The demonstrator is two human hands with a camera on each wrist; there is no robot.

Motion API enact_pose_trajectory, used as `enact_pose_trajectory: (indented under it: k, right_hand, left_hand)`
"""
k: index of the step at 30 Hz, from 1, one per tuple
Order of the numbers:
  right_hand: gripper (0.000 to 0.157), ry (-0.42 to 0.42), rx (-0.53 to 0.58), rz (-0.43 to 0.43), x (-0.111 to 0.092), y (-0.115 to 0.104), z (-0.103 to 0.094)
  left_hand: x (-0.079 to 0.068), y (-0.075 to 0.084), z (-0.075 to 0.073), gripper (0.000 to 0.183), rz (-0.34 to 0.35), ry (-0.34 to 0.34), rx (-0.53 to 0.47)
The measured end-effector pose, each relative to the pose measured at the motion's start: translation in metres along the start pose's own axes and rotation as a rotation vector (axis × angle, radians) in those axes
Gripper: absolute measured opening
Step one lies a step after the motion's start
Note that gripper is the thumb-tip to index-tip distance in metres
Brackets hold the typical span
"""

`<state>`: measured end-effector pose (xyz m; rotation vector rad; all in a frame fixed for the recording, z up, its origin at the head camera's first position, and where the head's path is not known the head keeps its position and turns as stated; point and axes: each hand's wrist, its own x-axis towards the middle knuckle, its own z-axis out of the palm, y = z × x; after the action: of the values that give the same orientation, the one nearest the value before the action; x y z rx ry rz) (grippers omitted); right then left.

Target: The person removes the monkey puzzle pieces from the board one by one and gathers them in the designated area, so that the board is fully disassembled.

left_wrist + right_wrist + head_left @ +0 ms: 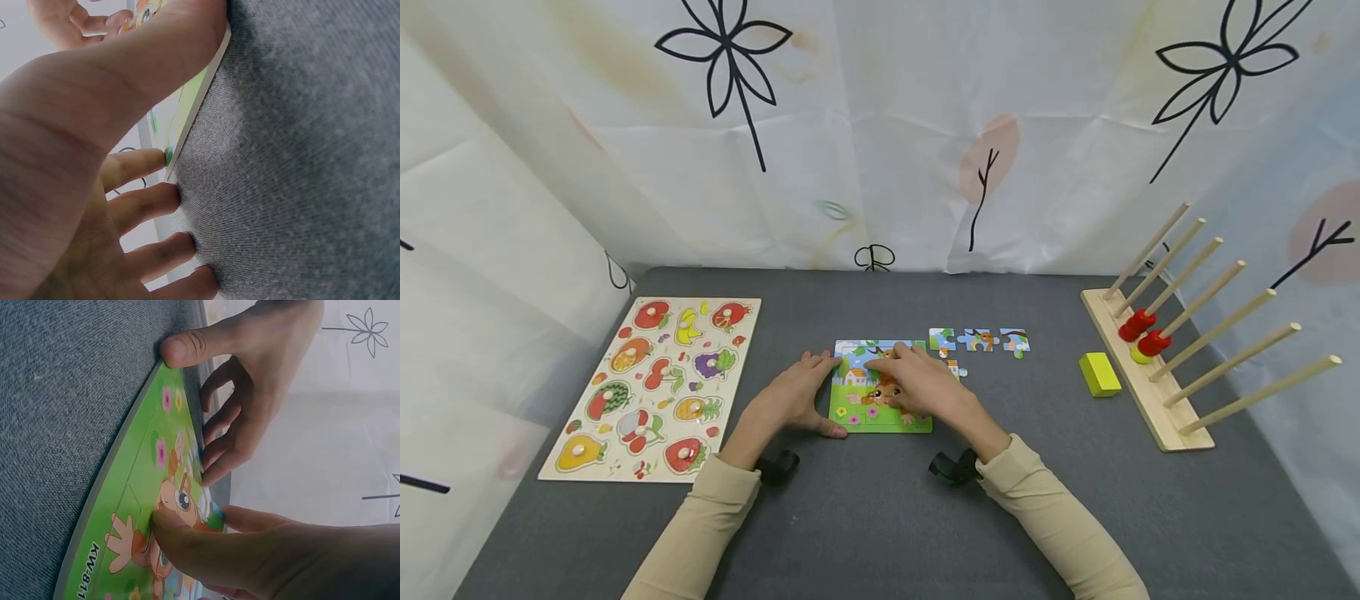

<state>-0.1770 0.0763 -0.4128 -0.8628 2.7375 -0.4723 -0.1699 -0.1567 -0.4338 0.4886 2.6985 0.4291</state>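
Puzzle (867, 402) beneath right hand (927, 382), thumb and index apart, left hand (793, 393) wide-fingered along its left edge.

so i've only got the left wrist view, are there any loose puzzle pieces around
Observer: Yes, the head view shows a row of loose puzzle pieces lying beyond the right hand.

Operator: ok and any lettering on the green puzzle board

Observer: The right wrist view shows lettering along the edge of the puzzle board nearest the person: KW-811, possibly cut off by the frame.

Operator: right, anything else over on the right side of the table

Observer: In the head view a yellow block sits on the table just left of the wooden peg stand.
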Motion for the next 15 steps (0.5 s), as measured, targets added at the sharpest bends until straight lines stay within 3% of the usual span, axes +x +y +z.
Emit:
enact_pose_trajectory:
  k: [15]
  right_hand:
    - [0.048,0.007,-0.033,0.004,0.0023,-0.0011,0.0014]
  left_hand:
    - [-0.0012,0.0008,-0.0018,0.118,0.008,0.005,0.008]
